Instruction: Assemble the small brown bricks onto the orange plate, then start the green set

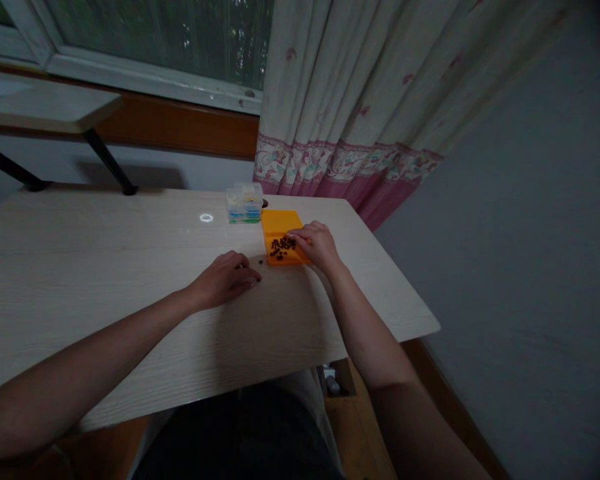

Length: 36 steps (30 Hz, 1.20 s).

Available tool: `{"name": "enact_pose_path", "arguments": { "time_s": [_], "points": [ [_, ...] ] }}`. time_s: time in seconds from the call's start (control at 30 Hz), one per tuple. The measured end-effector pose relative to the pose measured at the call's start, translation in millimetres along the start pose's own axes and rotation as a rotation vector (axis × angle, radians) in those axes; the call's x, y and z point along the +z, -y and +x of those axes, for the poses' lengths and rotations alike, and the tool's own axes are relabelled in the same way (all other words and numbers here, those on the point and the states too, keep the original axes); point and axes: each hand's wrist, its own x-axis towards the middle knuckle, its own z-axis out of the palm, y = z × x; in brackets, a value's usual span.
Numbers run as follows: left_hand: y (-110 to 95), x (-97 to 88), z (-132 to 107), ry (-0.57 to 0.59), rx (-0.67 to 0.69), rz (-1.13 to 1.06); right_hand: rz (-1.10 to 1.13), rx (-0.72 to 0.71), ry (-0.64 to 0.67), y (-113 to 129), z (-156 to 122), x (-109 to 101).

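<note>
An orange plastic box (282,220) lies open on the table, and many small dark pieces (280,248) are scattered in its near half. My right hand (319,244) reaches over the box's right side, its fingertips drawn together at the pieces; what they pinch is too small to make out. To the left of the box, my left hand (226,279) is low over the tabletop with thumb and fingertips close together, and whatever is between them cannot be made out. One loose dark piece (261,263) rests on the table between the left hand and the box.
Behind the orange box stand stacked clear plastic cases (245,203) with blue and green contents. A small dark round object (265,203) sits beside them. A raised shelf (50,107) on black legs is at the back left. Curtains (340,133) hang behind the table (130,267); a wall rises at right.
</note>
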Motion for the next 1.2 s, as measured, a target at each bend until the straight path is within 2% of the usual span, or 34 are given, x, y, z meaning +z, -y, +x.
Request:
{"name": "enact_pose_path", "arguments": {
  "time_s": [0.6, 1.0, 1.2],
  "points": [
    [-0.7, -0.7, 2.6, -0.017, -0.001, -0.065, 0.017, -0.025, -0.007, 3.8, -0.5, 0.3],
    [0.2, 0.9, 1.7, -0.007, 0.036, -0.022, 0.016, -0.039, -0.013, 3.5, -0.7, 0.2],
    [-5.9, -2.4, 3.7, 0.003, 0.004, -0.018, 0.014, -0.041, -0.010, 4.3, -0.3, 0.6]
  ]
}}
